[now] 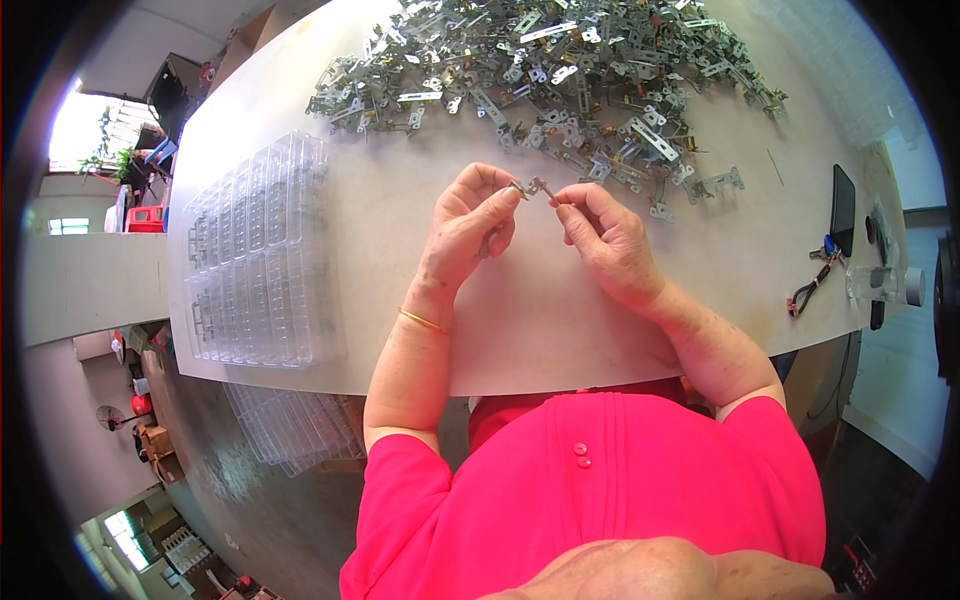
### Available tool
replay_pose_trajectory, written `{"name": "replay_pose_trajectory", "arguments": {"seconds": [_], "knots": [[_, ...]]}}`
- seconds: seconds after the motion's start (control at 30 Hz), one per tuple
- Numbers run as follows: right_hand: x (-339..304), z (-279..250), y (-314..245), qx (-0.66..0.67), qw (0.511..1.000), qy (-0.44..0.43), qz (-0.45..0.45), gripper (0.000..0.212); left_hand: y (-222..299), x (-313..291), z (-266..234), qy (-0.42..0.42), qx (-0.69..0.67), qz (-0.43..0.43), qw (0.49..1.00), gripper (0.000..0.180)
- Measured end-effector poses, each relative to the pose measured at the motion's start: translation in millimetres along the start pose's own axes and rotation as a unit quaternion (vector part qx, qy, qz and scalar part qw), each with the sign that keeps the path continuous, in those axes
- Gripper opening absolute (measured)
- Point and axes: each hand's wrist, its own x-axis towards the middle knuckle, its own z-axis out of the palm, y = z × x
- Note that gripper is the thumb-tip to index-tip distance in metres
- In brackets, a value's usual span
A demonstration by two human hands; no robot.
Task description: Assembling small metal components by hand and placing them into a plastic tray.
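Note:
Above the table, my left hand (472, 225) pinches a small silvery metal bracket (534, 187) between thumb and forefinger. Its other fingers are curled in, and something greyish shows beneath them, too small to name. From the other side, the thumb and forefinger of my right hand (612, 245) close on the bracket's right end, where a thin, dark reddish bit shows at the fingertips. Just beyond both hands spreads a large heap of metal brackets (560, 75), mostly silvery with some brass-coloured bits. One longer bracket (718, 184) lies at the heap's near right edge.
Clear plastic compartment trays (255, 260) lie stacked on the left of the white table (400, 340), with more trays (295, 425) below its edge. At the right are a black phone (843, 210), keys on a dark strap (812, 285) and a clear bottle (880, 284).

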Motion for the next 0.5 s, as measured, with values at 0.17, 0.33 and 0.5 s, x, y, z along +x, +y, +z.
{"name": "replay_pose_trajectory", "arguments": {"seconds": [0.17, 0.33, 0.5], "knots": [[0, -1, 0, -0.008, 1.0, -0.006, 0.01, 0.012, -1, -1, -1, -0.006, 0.07, 0.042, 0.997, 0.014], [-1, -1, 0, -0.011, 1.0, -0.004, 0.007, 0.012, 1, -4, -1, -0.007, 0.125, 0.078, 0.989, 0.013], [0, -6, -10, 0.007, 0.996, -0.035, 0.085, 0.015, -3, -5, 0, -0.053, 0.164, 0.071, 0.983, 0.012]]}}
